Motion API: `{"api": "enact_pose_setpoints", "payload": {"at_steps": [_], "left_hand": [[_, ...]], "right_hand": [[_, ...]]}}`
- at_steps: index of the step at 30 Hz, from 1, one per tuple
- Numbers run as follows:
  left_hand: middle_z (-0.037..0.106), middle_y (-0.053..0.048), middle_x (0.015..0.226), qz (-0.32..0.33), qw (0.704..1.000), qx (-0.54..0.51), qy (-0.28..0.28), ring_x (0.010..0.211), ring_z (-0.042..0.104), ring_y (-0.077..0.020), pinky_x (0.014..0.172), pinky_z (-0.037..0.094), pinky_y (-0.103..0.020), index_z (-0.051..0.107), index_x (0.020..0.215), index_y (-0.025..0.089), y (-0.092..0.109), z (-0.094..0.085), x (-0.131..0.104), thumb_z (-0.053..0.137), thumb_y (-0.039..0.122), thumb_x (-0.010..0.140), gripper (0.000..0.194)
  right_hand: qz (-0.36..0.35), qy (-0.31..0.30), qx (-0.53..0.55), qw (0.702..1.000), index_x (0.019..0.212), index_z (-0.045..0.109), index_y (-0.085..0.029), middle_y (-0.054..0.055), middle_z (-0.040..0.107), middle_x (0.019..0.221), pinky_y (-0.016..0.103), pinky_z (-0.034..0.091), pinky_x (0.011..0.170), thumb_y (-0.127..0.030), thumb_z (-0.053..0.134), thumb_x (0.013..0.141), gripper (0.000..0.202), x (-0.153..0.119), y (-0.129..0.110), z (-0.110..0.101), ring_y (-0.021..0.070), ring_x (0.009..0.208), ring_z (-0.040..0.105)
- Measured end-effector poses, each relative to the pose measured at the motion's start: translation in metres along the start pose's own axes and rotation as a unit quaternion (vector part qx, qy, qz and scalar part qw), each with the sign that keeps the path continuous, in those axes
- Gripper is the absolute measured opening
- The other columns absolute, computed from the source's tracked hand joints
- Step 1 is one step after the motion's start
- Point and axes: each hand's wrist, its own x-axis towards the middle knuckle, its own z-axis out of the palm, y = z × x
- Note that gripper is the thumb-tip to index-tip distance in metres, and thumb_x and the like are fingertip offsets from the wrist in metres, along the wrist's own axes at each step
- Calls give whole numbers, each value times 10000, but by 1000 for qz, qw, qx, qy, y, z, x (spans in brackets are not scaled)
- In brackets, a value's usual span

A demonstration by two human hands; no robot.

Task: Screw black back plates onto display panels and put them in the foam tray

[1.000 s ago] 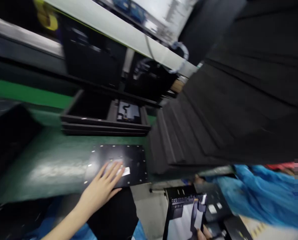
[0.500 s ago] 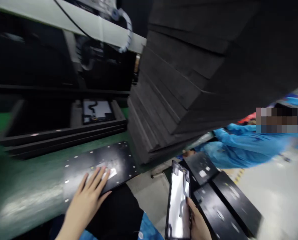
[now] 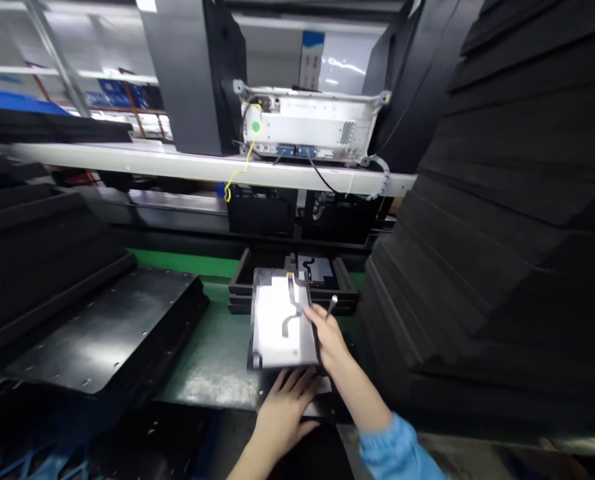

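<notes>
My right hand (image 3: 328, 339) grips the right edge of a flat rectangular panel (image 3: 272, 317), silvery with a black border and a curved dark ribbon strip. A thin rod with a bright tip (image 3: 332, 303) sticks up by the same hand; its kind cannot be made out. Below the panel, my left hand (image 3: 283, 408) lies with fingers stretched out on a dark screwed plate (image 3: 331, 405), partly hidden by the hand and panel. Just beyond the panel stands a black foam tray (image 3: 346, 287), and in its right compartment lies a similar silvery panel (image 3: 317, 268).
Tall stacks of black foam trays rise at right (image 3: 457, 287) and left (image 3: 42, 247). A stack of dark screwed plates (image 3: 122, 320) sits left on the green bench (image 3: 212, 367). White equipment with cables (image 3: 317, 130) stands on the shelf behind.
The view has swung left and up. My right hand has carried the panel from the right side to in front of the foam tray. My left hand remains on the dark plate.
</notes>
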Motion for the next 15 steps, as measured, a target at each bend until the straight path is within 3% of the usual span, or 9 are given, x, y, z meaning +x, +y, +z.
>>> {"api": "enact_pose_setpoints", "payload": {"at_steps": [3,7,11,15], "left_hand": [[472,-86,1728,82,995,-52,-17,1592,467,-319,1285,470,-606,425,1692,287,-6,2,1,752,654,943,897],[384,-53,1778,72,992,-96,-49,1639,386,-316,1332,426,-641,345,1725,322,-10,-1,2,629,699,1011,856],[379,-61,1780,74,986,-134,-61,1649,366,-329,1352,399,-653,326,1731,333,-11,-6,4,640,718,997,886],[376,-72,1778,80,986,-130,-69,1645,373,-339,1343,412,-664,311,1738,337,-12,-7,7,643,702,1001,888]], "right_hand": [[-29,13,-12,999,1028,756,-144,29,763,828,320,612,761,-443,894,841,379,78,-41,58,185,779,725],[-25,36,-49,998,1079,715,-147,24,745,990,315,622,771,-362,747,1027,223,143,-69,108,147,827,702],[-12,33,-83,996,1119,720,-146,44,741,1112,374,641,867,-342,756,1025,220,160,-72,125,190,970,720],[-48,26,-71,996,1077,739,-146,51,754,1118,422,616,948,-365,774,1001,235,150,-64,125,219,1031,719]]}}
